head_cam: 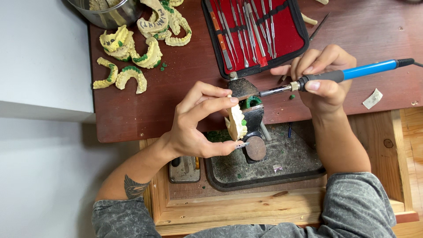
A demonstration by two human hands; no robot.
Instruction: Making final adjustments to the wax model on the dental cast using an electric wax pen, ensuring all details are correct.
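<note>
Looking down from the head camera: the left hand [194, 121] pinches a pale yellow plaster dental cast [236, 122] between thumb below and fingertips above, holding it on edge just over the small dark bench vise [252, 119] at the front lip of the reddish-brown wooden table [185, 83]. The right hand [324, 77] is closed, pen-style, around a blue-handled electric wax tool [339, 76], its metal tip pointing left toward the cast and stopping just short of it.

That cast looks stiff and brittle to me, chalky rather than slippery, light enough for one hand; the thin tooth ridges seem the part likely to chip, so the thicker base edges, where the fingers sit, are the sensible hold.

Behind the vise lies an open red-lined case of steel hand instruments [253, 33]. At far left, more yellow casts with green wax patches [132, 53] are scattered beside a metal bowl [108, 13]. Below, a dark dusty tray [286, 169] sits in the wooden drawer [273, 207].
</note>
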